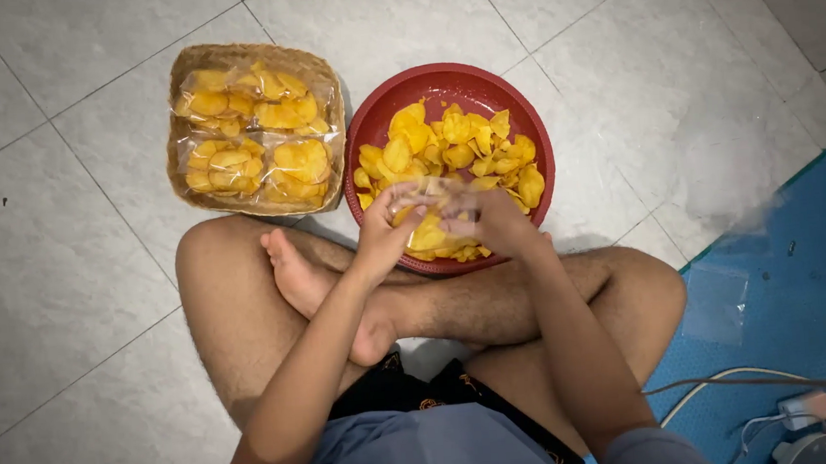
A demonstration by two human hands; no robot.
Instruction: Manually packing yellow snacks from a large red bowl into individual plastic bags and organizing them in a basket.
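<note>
Four sealed chip packets (253, 137) lie in woven basket (184, 69). My left hand (383, 232) and right hand (498, 224) pinch clear bag (430, 200), grip clamped. Red bowl (367, 133) holds many loose chips (455, 147); I judge plenty left.

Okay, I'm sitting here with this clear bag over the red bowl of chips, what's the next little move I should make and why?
Probably slip another few chips into the clear bag. Both the left hand and the right hand hold it over the red bowl, which has plenty of loose yellow chips, while the woven basket beside it already carries filled bags. How full this bag is, I cannot tell.
</note>
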